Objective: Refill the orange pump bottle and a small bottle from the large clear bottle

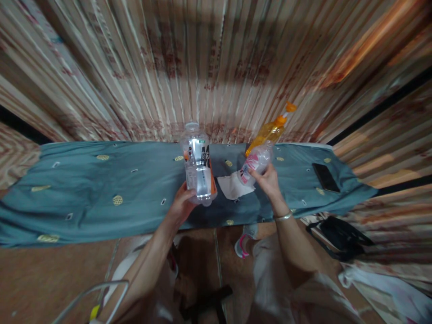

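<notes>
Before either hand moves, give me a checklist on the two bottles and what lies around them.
1. Left hand grips the clear bottle at its base: ok.
2. Clear bottle upright: ok.
3. Right hand holds the orange-capped bottle: ok, bottle tilted away.
4. Orange cap closed: cannot tell, blurred.
5. White tissue lies flat on the blue-green cloth between the bottles: ok.
6. Black phone apart from both hands: ok.

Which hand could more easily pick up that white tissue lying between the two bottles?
Probably the right hand: the white tissue lies just beside it, though both hands already grip bottles.
</notes>
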